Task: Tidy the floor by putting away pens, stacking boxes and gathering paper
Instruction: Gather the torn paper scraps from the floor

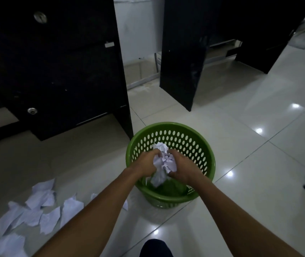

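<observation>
Glossy tiled floor (pixel 240 164): left hand (pixel 144 164) and right hand (pixel 183 169) grip crumpled paper (pixel 163 162) over the green basket (pixel 208 154); release next, then scraps (pixel 42 210) at eight o'clock.

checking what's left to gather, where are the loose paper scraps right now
Head view, lower left: the paper scraps lie on the tiled floor, left of the green basket and in front of the black desk.
</observation>
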A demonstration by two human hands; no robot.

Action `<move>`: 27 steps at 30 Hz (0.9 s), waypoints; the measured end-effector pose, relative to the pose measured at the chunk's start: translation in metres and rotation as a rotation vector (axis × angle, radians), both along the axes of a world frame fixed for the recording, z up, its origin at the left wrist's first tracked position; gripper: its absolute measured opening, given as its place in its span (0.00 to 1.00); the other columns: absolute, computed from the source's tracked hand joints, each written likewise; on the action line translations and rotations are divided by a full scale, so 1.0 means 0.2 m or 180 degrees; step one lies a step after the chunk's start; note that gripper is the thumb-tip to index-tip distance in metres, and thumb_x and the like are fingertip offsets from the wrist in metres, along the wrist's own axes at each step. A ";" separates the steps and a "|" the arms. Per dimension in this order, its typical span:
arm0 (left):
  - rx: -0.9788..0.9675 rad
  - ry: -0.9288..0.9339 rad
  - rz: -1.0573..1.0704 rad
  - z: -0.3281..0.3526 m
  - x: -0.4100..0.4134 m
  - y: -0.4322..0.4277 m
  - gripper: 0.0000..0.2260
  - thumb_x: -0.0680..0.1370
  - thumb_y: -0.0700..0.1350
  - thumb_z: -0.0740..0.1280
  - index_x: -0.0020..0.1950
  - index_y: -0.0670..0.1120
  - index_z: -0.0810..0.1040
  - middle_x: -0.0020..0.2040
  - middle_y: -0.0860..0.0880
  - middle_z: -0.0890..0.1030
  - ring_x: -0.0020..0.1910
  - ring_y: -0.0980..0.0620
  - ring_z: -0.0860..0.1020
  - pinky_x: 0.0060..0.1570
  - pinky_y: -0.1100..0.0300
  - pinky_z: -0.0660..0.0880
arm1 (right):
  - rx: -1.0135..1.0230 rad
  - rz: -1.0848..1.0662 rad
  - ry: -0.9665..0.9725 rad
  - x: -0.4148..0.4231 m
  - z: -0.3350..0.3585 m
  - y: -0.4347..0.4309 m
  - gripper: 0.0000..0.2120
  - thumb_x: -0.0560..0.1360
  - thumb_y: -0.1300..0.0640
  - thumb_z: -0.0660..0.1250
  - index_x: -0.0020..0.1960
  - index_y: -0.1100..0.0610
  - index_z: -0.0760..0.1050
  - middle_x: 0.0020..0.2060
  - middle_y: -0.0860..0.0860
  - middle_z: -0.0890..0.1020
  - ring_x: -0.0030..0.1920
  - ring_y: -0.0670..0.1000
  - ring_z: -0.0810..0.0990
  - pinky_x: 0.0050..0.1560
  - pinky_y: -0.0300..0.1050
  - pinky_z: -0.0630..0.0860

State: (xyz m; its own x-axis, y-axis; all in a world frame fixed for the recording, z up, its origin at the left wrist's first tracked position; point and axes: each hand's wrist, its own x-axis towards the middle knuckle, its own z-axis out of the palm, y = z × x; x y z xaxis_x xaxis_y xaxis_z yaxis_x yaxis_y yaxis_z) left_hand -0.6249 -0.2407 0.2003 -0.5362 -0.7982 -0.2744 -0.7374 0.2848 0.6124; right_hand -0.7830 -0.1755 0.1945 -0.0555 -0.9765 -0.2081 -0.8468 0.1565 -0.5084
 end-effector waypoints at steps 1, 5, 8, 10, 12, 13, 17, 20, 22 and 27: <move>0.0053 -0.0101 -0.0054 -0.02 -0.01 -0.01 0.18 0.72 0.38 0.69 0.57 0.55 0.70 0.53 0.47 0.78 0.48 0.49 0.79 0.45 0.52 0.81 | 0.0095 -0.0012 -0.0082 -0.01 -0.02 -0.01 0.43 0.69 0.52 0.74 0.75 0.50 0.53 0.69 0.53 0.71 0.64 0.54 0.74 0.63 0.53 0.73; 0.0230 -0.0244 -0.0086 -0.08 -0.02 -0.05 0.26 0.70 0.40 0.73 0.62 0.51 0.64 0.53 0.41 0.78 0.44 0.49 0.77 0.36 0.59 0.75 | 0.0269 0.0101 -0.0098 -0.06 -0.11 -0.05 0.57 0.64 0.53 0.78 0.76 0.42 0.39 0.76 0.53 0.57 0.73 0.57 0.63 0.71 0.59 0.64; 0.0245 -0.0291 0.0015 -0.10 -0.03 -0.06 0.36 0.69 0.42 0.76 0.71 0.47 0.60 0.68 0.43 0.70 0.63 0.45 0.73 0.58 0.54 0.74 | 0.0299 0.0131 -0.0010 -0.10 -0.17 -0.08 0.61 0.63 0.55 0.79 0.72 0.35 0.33 0.78 0.54 0.49 0.75 0.59 0.58 0.71 0.62 0.62; 0.0207 -0.0332 0.0060 -0.12 -0.02 -0.07 0.39 0.68 0.44 0.76 0.73 0.46 0.59 0.71 0.44 0.67 0.69 0.45 0.68 0.66 0.52 0.69 | 0.0333 0.0150 0.0065 -0.12 -0.19 -0.10 0.60 0.64 0.55 0.78 0.72 0.35 0.33 0.78 0.54 0.48 0.76 0.58 0.56 0.73 0.60 0.60; 0.0130 -0.0323 0.0114 -0.12 -0.01 -0.08 0.35 0.70 0.43 0.75 0.72 0.45 0.62 0.70 0.44 0.67 0.68 0.45 0.68 0.64 0.54 0.70 | 0.0313 0.0137 0.0116 -0.13 -0.20 -0.10 0.59 0.65 0.54 0.78 0.73 0.36 0.34 0.78 0.53 0.48 0.76 0.57 0.56 0.73 0.59 0.60; 0.0074 -0.0304 0.0147 -0.12 -0.01 -0.08 0.32 0.71 0.43 0.74 0.71 0.44 0.64 0.70 0.44 0.68 0.68 0.46 0.68 0.62 0.56 0.70 | 0.0289 0.0116 0.0106 -0.14 -0.21 -0.10 0.58 0.65 0.54 0.78 0.73 0.37 0.35 0.78 0.52 0.49 0.76 0.57 0.57 0.73 0.60 0.60; -0.0206 -0.0119 0.0234 -0.08 0.03 -0.06 0.21 0.74 0.41 0.69 0.66 0.44 0.70 0.67 0.44 0.71 0.66 0.47 0.69 0.64 0.55 0.68 | 0.0261 0.0101 0.0073 -0.12 -0.19 -0.10 0.52 0.69 0.52 0.74 0.75 0.42 0.38 0.78 0.52 0.50 0.75 0.56 0.58 0.74 0.57 0.60; -0.0428 0.0074 0.0381 -0.02 0.09 -0.04 0.18 0.74 0.41 0.67 0.63 0.44 0.72 0.65 0.45 0.72 0.64 0.47 0.70 0.63 0.54 0.71 | 0.0113 0.0144 0.0037 -0.06 -0.12 -0.11 0.44 0.72 0.52 0.71 0.77 0.49 0.44 0.77 0.53 0.54 0.75 0.56 0.59 0.74 0.54 0.60; -0.0638 0.0157 0.0490 0.03 0.14 -0.01 0.17 0.75 0.41 0.65 0.63 0.44 0.72 0.64 0.45 0.73 0.64 0.47 0.70 0.61 0.55 0.70 | -0.0051 0.0207 0.0061 0.00 -0.05 -0.13 0.39 0.74 0.51 0.68 0.77 0.53 0.49 0.76 0.55 0.58 0.73 0.57 0.62 0.73 0.53 0.62; -0.1181 0.0243 0.0937 0.10 0.41 0.11 0.15 0.78 0.41 0.61 0.65 0.44 0.71 0.65 0.46 0.73 0.68 0.48 0.66 0.63 0.58 0.65 | -0.0600 0.0474 -0.0022 0.23 0.13 -0.13 0.29 0.77 0.53 0.64 0.74 0.57 0.58 0.72 0.56 0.65 0.69 0.57 0.67 0.67 0.51 0.67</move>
State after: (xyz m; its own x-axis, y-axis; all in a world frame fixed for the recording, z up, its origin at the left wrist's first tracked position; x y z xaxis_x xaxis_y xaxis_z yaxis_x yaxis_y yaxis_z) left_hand -0.5432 -0.2180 0.2196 -0.2801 -0.9558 0.0891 -0.7765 0.2801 0.5644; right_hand -0.7362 -0.2018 0.2208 0.0927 -0.9955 -0.0213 -0.8499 -0.0679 -0.5226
